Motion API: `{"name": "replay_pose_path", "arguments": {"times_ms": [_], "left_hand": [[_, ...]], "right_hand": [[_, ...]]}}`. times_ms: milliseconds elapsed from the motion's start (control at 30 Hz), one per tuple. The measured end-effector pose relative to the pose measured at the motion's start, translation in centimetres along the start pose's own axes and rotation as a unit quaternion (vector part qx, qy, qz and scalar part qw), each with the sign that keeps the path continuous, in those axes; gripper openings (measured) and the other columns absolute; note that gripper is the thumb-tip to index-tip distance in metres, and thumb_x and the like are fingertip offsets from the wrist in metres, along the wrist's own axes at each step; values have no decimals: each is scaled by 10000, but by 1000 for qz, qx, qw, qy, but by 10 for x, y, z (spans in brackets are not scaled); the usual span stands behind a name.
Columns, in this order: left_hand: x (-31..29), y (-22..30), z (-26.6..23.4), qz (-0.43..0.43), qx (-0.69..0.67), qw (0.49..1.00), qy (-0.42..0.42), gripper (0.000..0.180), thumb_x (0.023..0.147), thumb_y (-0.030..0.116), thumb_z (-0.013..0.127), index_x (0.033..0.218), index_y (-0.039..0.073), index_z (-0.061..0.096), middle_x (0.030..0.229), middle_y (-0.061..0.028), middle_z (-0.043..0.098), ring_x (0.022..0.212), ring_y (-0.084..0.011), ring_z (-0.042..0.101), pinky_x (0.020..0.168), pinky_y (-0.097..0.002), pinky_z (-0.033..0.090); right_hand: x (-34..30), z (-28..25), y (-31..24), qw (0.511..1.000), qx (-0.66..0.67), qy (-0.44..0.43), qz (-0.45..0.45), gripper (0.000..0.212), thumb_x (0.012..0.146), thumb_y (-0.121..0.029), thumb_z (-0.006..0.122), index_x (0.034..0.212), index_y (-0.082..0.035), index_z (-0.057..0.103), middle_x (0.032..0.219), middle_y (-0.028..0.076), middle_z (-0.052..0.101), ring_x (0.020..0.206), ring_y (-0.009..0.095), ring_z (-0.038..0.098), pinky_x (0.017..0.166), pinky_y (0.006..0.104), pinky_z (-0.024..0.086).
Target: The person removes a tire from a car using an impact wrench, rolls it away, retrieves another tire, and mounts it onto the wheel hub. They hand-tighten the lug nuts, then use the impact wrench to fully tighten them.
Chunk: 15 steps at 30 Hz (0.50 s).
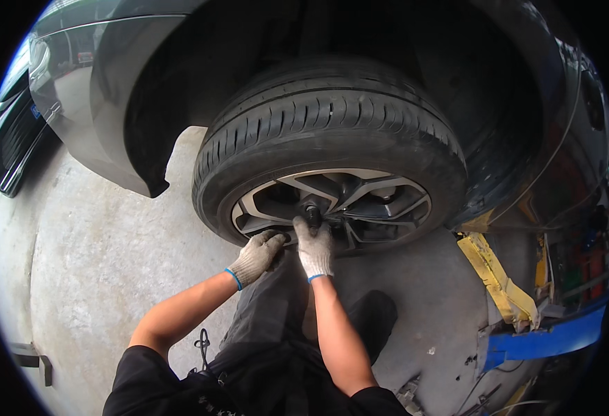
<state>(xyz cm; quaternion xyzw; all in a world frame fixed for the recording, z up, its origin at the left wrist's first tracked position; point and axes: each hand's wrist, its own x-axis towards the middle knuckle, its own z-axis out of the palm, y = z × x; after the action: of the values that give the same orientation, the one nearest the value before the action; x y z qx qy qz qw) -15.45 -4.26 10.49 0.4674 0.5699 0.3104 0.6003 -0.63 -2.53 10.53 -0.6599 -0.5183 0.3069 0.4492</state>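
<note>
A car wheel (395, 163) with a black tyre and a silver-and-black spoked rim (245, 204) is in front of me, under the wheel arch. My left hand (258, 258), in a pale knitted glove with a blue cuff, is closed at the wheel's lower edge, its fingers curled against the rim. My right hand (314, 248), gloved alike, is at the hub with its fingers around a dark cylindrical piece (312, 215) like a socket. The glove hides that piece's lower end. What lies under my left palm is dark and hard to make out.
The grey car body (103, 90) arches over the wheel. A yellow lift arm (495, 277) and a blue beam (547, 343) stand at the right. Another vehicle (13, 139) is at the far left. My legs (266, 305) are below the wheel on the concrete floor (110, 243).
</note>
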Motion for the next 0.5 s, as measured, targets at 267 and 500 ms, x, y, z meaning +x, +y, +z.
{"name": "replay_pose_path", "arguments": {"times_ms": [267,500], "left_hand": [[4,4,7,8,6,1000,-6,426,986,362,528,1223,19,613,771,-34,623,648,-117,565,587,-298,467],[16,-3,13,27,-24,999,0,467,992,396,508,1240,13,607,998,-100,688,831,-169,646,724,-315,532]], "right_hand": [[18,15,50,973,180,-8,142,566,943,-497,540,903,57,648,737,206,659,747,389,651,711,483,486],[7,5,26,998,-23,55,-16,539,880,-489,640,1060,19,624,936,270,667,887,429,652,770,480,505]]}}
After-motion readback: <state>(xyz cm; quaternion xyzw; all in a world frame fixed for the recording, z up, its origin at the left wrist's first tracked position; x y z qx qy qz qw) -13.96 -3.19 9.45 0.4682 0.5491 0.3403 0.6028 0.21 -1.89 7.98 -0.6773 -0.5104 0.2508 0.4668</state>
